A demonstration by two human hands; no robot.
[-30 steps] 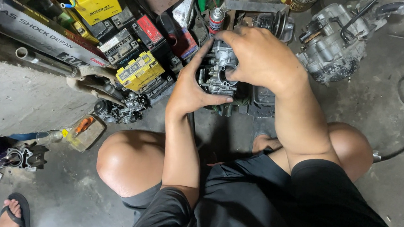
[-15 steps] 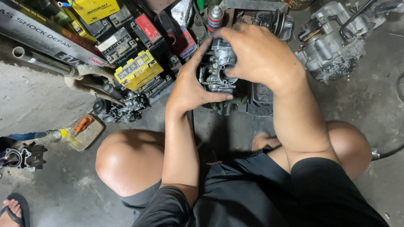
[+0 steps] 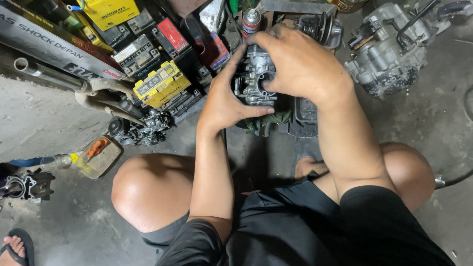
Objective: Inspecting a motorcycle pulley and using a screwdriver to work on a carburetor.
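I squat on a concrete floor with both knees up. My left hand (image 3: 225, 98) grips a small grey metal carburettor (image 3: 253, 78) from its left and lower side. Over its top and right side lies my right hand (image 3: 299, 65), with the fingers curled around the body. The part is held just above a dark tray (image 3: 304, 113) with a green rag (image 3: 270, 121) in it. Much of the carburettor is hidden by my fingers.
Several small batteries (image 3: 161, 84) are stacked at the upper left by a metal pipe (image 3: 50, 76). A spray can (image 3: 250, 20) stands behind my hands. An engine block (image 3: 391, 54) lies at right, another carburettor (image 3: 149, 127) at left. Another person's sandalled foot (image 3: 14, 263) shows bottom left.
Both hands have stayed clamped on the carburettor. The view has shifted slightly; no clear movement of the part.
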